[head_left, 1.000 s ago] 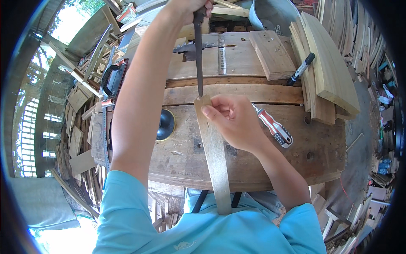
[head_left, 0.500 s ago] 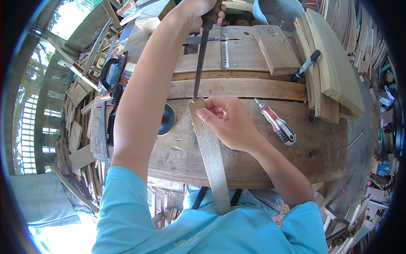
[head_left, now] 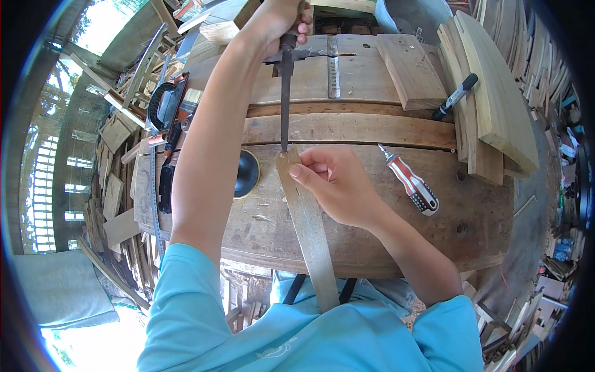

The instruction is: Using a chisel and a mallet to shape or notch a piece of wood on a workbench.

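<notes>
Pale wood is running down the middle of the head view: a thin wooden strip [head_left: 314, 242] is slanting from the front of the person's light-blue shirt [head_left: 378, 341] out over the table [head_left: 384, 248], its near end seemingly braced against the cloth. The right grip [head_left: 341, 189] is pinching this strip close to its far end, the thumb lying on the upper face. The left grip [head_left: 277, 26] is clenching the handle of a dark, tapered file [head_left: 286, 93], whose blade is pointing back toward the person; its tip is sitting right at the strip's far end, though whether metal is actually touching wood is not showing clearly. Judging by this pose, the step in hand is shaping that end with the file, and the next move is probably calling for a firm pinch, a steady brace and a controlled stroke that is keeping the tip clear of the thumb. To the left of the strip, a round black pad [head_left: 246, 173] with a yellowish rim is lying on the table, while a red, white and black screwdriver [head_left: 414, 184] is lying to the right of the right grip. Farther back, a dark-capped marker [head_left: 455, 97] is leaning against stacked boards [head_left: 496, 99].
</notes>
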`<state>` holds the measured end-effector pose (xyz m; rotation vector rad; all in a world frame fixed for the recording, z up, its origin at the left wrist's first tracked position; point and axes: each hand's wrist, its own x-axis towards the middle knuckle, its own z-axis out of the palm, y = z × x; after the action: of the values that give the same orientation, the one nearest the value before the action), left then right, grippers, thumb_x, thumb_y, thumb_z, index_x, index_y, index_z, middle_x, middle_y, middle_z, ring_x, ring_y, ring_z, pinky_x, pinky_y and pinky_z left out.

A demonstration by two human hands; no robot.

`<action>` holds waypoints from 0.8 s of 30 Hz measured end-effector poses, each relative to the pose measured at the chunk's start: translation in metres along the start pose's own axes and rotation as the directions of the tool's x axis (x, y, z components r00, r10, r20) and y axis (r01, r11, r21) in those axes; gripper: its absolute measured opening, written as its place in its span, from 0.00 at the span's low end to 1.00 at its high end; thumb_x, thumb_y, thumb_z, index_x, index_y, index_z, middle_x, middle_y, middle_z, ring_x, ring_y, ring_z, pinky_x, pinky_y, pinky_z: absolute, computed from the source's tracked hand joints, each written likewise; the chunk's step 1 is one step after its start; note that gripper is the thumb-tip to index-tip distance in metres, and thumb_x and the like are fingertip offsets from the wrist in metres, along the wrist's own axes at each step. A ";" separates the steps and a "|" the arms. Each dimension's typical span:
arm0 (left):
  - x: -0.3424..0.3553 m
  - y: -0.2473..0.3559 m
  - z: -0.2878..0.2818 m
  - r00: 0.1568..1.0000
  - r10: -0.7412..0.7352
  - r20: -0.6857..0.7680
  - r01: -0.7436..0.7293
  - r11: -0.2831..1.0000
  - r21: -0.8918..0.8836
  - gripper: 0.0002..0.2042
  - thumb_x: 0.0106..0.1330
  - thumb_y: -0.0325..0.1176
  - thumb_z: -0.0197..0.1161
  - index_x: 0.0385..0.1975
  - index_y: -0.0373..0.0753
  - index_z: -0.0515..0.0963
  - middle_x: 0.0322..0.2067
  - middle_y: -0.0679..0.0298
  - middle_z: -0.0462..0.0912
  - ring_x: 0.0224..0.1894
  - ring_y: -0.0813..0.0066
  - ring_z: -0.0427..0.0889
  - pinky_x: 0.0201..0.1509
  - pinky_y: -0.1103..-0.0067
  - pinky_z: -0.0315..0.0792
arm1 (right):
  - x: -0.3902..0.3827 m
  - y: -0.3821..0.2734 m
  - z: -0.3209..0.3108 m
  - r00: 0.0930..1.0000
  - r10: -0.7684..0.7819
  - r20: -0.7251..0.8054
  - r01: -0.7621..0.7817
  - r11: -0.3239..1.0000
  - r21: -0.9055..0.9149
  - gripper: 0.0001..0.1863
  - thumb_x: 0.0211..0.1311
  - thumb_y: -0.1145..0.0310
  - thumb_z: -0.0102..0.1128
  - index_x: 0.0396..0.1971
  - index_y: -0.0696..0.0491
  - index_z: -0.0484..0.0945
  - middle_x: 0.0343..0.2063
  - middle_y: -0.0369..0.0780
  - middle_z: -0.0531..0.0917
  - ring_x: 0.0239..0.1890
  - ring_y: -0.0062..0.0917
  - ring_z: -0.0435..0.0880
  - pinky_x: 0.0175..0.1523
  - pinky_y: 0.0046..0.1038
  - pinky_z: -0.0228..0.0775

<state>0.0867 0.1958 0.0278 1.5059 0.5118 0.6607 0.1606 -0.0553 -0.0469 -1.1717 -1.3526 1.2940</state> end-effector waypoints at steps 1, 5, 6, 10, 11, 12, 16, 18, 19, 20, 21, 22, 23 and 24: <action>0.003 -0.003 -0.005 0.976 -0.128 -0.174 0.122 0.992 -0.044 0.18 0.77 0.50 0.54 0.28 0.45 0.67 0.17 0.68 0.66 0.13 0.77 0.66 0.16 0.76 0.64 | 0.000 0.000 0.001 0.999 -0.015 -0.030 0.016 0.999 0.033 0.12 0.68 0.70 0.63 0.29 0.65 0.81 0.17 0.37 0.79 0.20 0.14 0.72 0.27 0.24 0.63; -0.006 -0.010 -0.026 0.908 -0.276 -0.316 0.239 0.959 -0.149 0.15 0.77 0.45 0.55 0.32 0.43 0.65 0.20 0.69 0.67 0.17 0.80 0.65 0.19 0.79 0.63 | 0.001 0.003 0.000 1.000 -0.022 -0.015 0.022 0.999 0.029 0.11 0.68 0.71 0.63 0.30 0.65 0.81 0.17 0.37 0.79 0.20 0.13 0.71 0.27 0.23 0.63; -0.008 -0.012 -0.028 0.912 -0.273 -0.307 0.238 0.960 -0.148 0.12 0.77 0.41 0.55 0.38 0.40 0.67 0.23 0.70 0.66 0.21 0.83 0.65 0.22 0.82 0.62 | 0.001 0.005 -0.002 1.000 -0.016 0.014 0.016 0.999 0.028 0.11 0.70 0.71 0.62 0.32 0.64 0.82 0.20 0.34 0.79 0.22 0.11 0.70 0.28 0.21 0.62; -0.013 -0.021 -0.038 0.917 -0.273 -0.292 0.221 0.955 -0.200 0.13 0.78 0.44 0.53 0.39 0.41 0.66 0.21 0.73 0.66 0.18 0.86 0.63 0.19 0.86 0.60 | 0.001 0.010 0.002 0.997 0.032 0.065 -0.041 0.989 0.145 0.10 0.72 0.71 0.60 0.36 0.64 0.82 0.25 0.32 0.80 0.26 0.09 0.73 0.30 0.17 0.63; -0.014 -0.023 -0.040 0.916 -0.274 -0.293 0.223 0.955 -0.197 0.13 0.78 0.44 0.53 0.39 0.41 0.66 0.21 0.73 0.66 0.18 0.86 0.63 0.19 0.86 0.60 | 0.001 0.009 0.003 0.997 0.031 0.066 -0.040 0.988 0.149 0.10 0.72 0.71 0.60 0.36 0.64 0.82 0.25 0.32 0.80 0.26 0.09 0.73 0.30 0.17 0.63; -0.016 -0.024 -0.042 0.908 -0.283 -0.309 0.223 0.951 -0.214 0.13 0.78 0.44 0.53 0.39 0.41 0.67 0.21 0.73 0.66 0.18 0.87 0.63 0.18 0.87 0.60 | 0.001 0.008 0.003 0.997 0.035 0.073 -0.045 0.991 0.130 0.10 0.73 0.71 0.60 0.37 0.65 0.82 0.26 0.33 0.82 0.28 0.09 0.75 0.31 0.17 0.66; -0.022 -0.023 -0.019 0.869 -0.309 -0.386 0.223 0.942 -0.250 0.13 0.78 0.43 0.54 0.39 0.40 0.67 0.21 0.73 0.67 0.18 0.87 0.64 0.18 0.86 0.60 | 0.002 0.001 -0.004 0.995 0.043 0.085 -0.045 0.998 0.031 0.10 0.73 0.72 0.59 0.41 0.65 0.82 0.30 0.36 0.85 0.33 0.11 0.82 0.35 0.17 0.72; -0.021 -0.026 -0.028 0.871 -0.319 -0.374 0.222 0.934 -0.279 0.14 0.78 0.44 0.53 0.39 0.39 0.66 0.21 0.70 0.68 0.18 0.84 0.66 0.19 0.84 0.63 | 0.001 0.005 0.000 0.996 0.038 0.079 -0.044 0.996 0.078 0.10 0.73 0.73 0.59 0.41 0.66 0.82 0.31 0.37 0.85 0.34 0.13 0.83 0.37 0.18 0.74; -0.022 -0.027 -0.031 0.873 -0.331 -0.359 0.222 0.924 -0.310 0.15 0.78 0.44 0.53 0.38 0.38 0.65 0.22 0.67 0.69 0.18 0.81 0.67 0.20 0.81 0.65 | 0.000 0.007 0.002 0.997 0.036 0.071 -0.044 0.991 0.124 0.10 0.73 0.73 0.59 0.42 0.66 0.82 0.32 0.38 0.86 0.35 0.15 0.85 0.38 0.19 0.76; -0.023 -0.029 -0.033 0.872 -0.328 -0.362 0.221 0.926 -0.308 0.15 0.78 0.44 0.53 0.38 0.38 0.65 0.22 0.67 0.69 0.18 0.81 0.67 0.20 0.81 0.65 | 0.000 0.008 0.004 0.997 0.033 0.073 -0.042 0.991 0.124 0.10 0.73 0.73 0.59 0.42 0.66 0.82 0.32 0.38 0.86 0.35 0.15 0.85 0.38 0.19 0.76; -0.024 -0.031 -0.036 0.869 -0.340 -0.360 0.222 0.917 -0.331 0.15 0.78 0.44 0.53 0.38 0.38 0.65 0.21 0.68 0.68 0.19 0.82 0.67 0.20 0.81 0.65 | 0.000 0.008 0.006 0.997 0.040 0.070 -0.052 0.984 0.173 0.10 0.73 0.73 0.59 0.42 0.67 0.81 0.33 0.39 0.86 0.36 0.17 0.86 0.39 0.20 0.78; -0.025 -0.033 -0.037 0.865 -0.353 -0.356 0.224 0.907 -0.356 0.14 0.78 0.44 0.53 0.38 0.38 0.65 0.21 0.68 0.68 0.19 0.82 0.68 0.20 0.82 0.65 | 0.000 0.008 0.007 0.997 0.050 0.066 -0.064 0.973 0.222 0.10 0.74 0.73 0.58 0.42 0.68 0.81 0.33 0.40 0.86 0.36 0.20 0.88 0.39 0.20 0.79; -0.025 -0.034 -0.039 0.865 -0.353 -0.358 0.224 0.908 -0.354 0.14 0.78 0.44 0.53 0.38 0.38 0.65 0.21 0.68 0.68 0.19 0.82 0.68 0.20 0.82 0.65 | 0.000 0.008 0.008 0.997 0.049 0.068 -0.063 0.973 0.223 0.10 0.74 0.73 0.58 0.42 0.68 0.81 0.33 0.40 0.86 0.36 0.20 0.88 0.39 0.20 0.79; -0.025 -0.034 -0.041 0.864 -0.361 -0.352 0.225 0.900 -0.372 0.15 0.78 0.44 0.53 0.38 0.38 0.65 0.21 0.68 0.68 0.19 0.82 0.68 0.20 0.82 0.65 | 0.000 0.007 0.008 0.996 0.056 0.064 -0.068 0.973 0.219 0.11 0.74 0.74 0.58 0.42 0.68 0.81 0.34 0.40 0.86 0.37 0.22 0.89 0.39 0.21 0.80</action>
<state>0.0431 0.2102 -0.0088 0.9488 0.8984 0.7784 0.1526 -0.0563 -0.0539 -1.0365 -1.1849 1.4918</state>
